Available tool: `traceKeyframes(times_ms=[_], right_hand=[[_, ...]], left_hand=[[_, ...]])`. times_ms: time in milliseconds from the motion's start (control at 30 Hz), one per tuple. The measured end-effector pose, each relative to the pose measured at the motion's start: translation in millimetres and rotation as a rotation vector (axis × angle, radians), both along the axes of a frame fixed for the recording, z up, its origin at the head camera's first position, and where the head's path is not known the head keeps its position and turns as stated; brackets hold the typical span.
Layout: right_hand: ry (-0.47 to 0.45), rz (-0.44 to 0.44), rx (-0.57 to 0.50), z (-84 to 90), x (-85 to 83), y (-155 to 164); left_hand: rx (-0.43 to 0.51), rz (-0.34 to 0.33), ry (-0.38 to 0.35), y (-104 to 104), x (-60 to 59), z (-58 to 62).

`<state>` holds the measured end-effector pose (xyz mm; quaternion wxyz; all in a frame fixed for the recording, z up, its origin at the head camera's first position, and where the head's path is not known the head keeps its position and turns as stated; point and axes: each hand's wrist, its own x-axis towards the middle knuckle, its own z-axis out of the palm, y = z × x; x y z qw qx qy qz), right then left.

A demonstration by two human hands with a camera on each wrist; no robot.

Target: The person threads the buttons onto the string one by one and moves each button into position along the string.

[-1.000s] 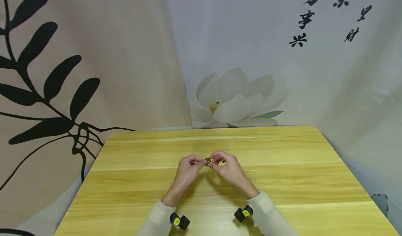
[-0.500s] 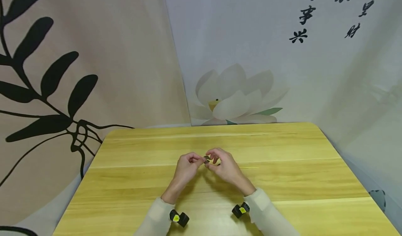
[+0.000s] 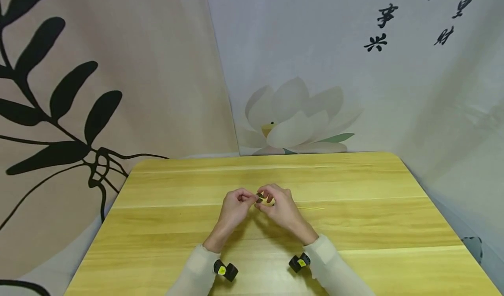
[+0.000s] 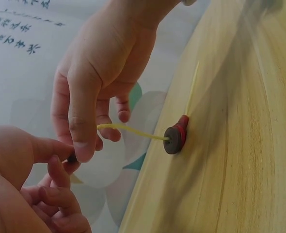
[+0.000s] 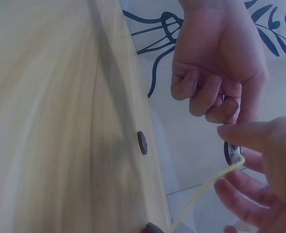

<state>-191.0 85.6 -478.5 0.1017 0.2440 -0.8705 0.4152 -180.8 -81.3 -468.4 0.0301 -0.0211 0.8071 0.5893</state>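
In the head view my left hand [image 3: 235,207] and right hand [image 3: 282,208] meet over the table's middle. Between them is a small dark round button [image 5: 234,149], pinched by the left thumb and forefinger. My right thumb and fingers are curled about its rim, partly covering it. A thin yellow cord [image 4: 138,131] comes out at the button's face and runs below the right hand. Lower on this cord is a second dark button [image 4: 172,140], with a red piece [image 4: 183,126] behind it. Another dark button [image 5: 142,142] shows against the tabletop in the right wrist view.
The wooden table [image 3: 354,226] reaches back to a printed cloth backdrop [image 3: 315,47]. To the right of my right hand, the cord's tail [image 3: 311,208] lies along the tabletop. Each sleeve carries a dark wrist camera [image 3: 225,270].
The head view has tilted slightly downward, so the whole scene sits higher. Both hands stay together at the button; my right fingers have shifted a little around it.
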Motion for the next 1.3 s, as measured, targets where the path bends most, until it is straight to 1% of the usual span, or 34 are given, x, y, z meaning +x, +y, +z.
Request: traceKeyframes(times_ms=[300,467,567,633,733,833,900,1067,1200,1300], right_hand=[[0.045,-0.031,0.018,-3.2,0.3,-3],[0.066,-0.028,0.007,-4.6,0.4,-2],[0.075,-0.011,-0.013,-4.8,-0.9,-1],[0.054,0.016,-0.04,-4.8,-2.0,0],[-0.026,0.042,-0.077,-3.8,-2.8,2],[-0.105,0.048,-0.105,-2.9,-2.9,5],[-0.14,0.042,-0.113,-2.6,-2.9,6],[-0.187,0.046,-0.125,-3.3,-3.2,8],[-0.217,0.07,-0.153,-3.4,-2.8,9],[-0.23,0.084,-0.169,-2.9,-2.3,9]], left_hand=[[-0.011,-0.006,-0.006,0,0.1,-0.4],[-0.014,-0.006,-0.017,-2,-0.1,-1.0],[-0.011,-0.002,-0.027,-3,-0.5,-0.7],[-0.007,0.0,-0.03,-4,-0.7,-0.5],[0.0,-0.004,-0.03,-5,-0.9,0.1],[0.006,-0.012,-0.034,-6,-1.0,0.3],[0.009,-0.021,-0.033,-7,-1.1,-0.1],[0.004,-0.046,-0.019,-8,-1.0,-1.2],[0.009,-0.067,-0.017,-9,-0.3,-2.0],[-0.001,-0.07,-0.008,-9,-0.2,-2.7]])
